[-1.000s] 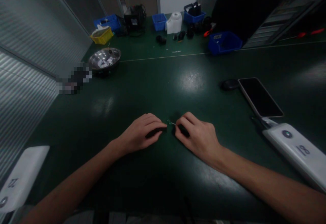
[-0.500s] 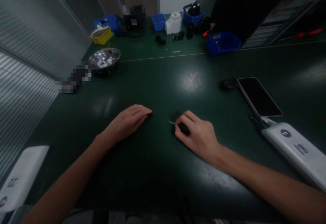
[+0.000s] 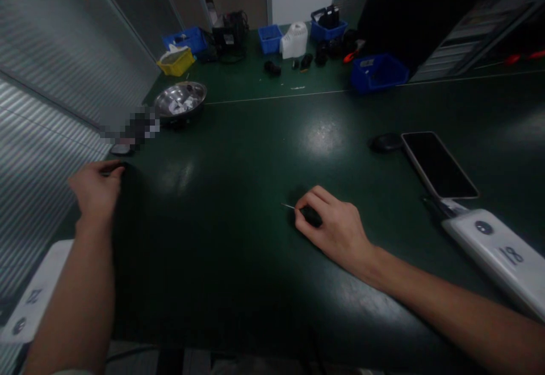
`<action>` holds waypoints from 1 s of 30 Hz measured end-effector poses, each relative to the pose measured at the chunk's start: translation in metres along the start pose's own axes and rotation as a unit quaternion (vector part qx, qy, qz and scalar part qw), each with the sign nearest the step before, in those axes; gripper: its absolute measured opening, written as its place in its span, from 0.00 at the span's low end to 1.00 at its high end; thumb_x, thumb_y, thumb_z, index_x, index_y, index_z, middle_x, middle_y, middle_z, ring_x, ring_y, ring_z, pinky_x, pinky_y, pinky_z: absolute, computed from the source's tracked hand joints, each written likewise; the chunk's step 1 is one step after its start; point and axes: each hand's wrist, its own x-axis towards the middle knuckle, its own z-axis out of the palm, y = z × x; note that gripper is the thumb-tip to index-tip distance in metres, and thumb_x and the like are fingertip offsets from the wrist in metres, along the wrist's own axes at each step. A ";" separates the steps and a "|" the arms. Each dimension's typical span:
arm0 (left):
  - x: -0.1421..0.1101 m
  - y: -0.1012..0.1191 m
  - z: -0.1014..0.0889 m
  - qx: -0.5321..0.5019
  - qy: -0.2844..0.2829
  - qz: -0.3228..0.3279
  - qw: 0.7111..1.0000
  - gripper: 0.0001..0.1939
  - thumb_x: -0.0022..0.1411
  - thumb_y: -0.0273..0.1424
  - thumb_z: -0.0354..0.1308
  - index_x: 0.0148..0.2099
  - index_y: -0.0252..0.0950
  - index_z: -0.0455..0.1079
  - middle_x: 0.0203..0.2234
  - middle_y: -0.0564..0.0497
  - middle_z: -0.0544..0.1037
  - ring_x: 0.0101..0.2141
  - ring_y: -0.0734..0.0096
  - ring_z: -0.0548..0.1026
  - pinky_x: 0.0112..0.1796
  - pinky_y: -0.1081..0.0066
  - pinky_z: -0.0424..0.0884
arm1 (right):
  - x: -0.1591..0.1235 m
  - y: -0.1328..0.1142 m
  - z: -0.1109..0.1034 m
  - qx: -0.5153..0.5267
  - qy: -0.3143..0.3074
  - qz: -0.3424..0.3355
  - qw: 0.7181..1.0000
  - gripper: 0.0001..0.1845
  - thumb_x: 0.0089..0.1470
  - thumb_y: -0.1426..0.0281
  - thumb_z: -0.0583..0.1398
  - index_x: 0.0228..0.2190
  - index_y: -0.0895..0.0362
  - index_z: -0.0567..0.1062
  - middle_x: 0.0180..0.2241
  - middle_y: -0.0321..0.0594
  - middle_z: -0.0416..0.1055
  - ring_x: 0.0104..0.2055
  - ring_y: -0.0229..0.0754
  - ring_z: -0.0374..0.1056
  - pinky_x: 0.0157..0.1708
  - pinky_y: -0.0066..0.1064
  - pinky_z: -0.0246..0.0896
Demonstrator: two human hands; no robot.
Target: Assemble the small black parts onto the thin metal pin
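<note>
My right hand [image 3: 334, 221] rests on the green table [image 3: 238, 261] right of the middle, thumb and forefinger pinched on a slim tool. From the pinch a thin metal shaft [image 3: 288, 205] points left; the rest of the tool is hidden, so its kind is unclear. Over at the table's left edge, my left hand [image 3: 97, 184] has its thumb and fingers drawn together in a pinch. A small dark thing [image 3: 124, 165] shows at those fingertips, too blurred to name. Just beyond that hand lies a dark object [image 3: 121, 149], partly hidden by pixelation.
A metal bowl [image 3: 181, 100] with white scraps stands at the back left. On the right are a black mouse [image 3: 385, 142], a phone [image 3: 440, 165] and a white device [image 3: 494, 244]. Blue bins [image 3: 378, 73], a yellow bin [image 3: 176, 62] and a white housing [image 3: 294, 41] line the back.
My left hand has swung from the middle of the table far to the left edge. My right hand keeps its place and its grip. The view has shifted slightly.
</note>
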 end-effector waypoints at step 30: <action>-0.005 0.005 -0.003 0.053 0.047 -0.050 0.996 0.17 0.64 0.33 0.58 0.49 0.27 0.79 0.29 0.48 0.73 0.30 0.67 0.64 0.44 0.67 0.62 | -0.001 0.001 0.000 0.011 0.002 0.004 1.000 0.05 0.62 0.66 0.59 0.37 0.53 0.74 0.39 0.34 0.71 0.29 0.33 0.66 0.27 0.28 0.55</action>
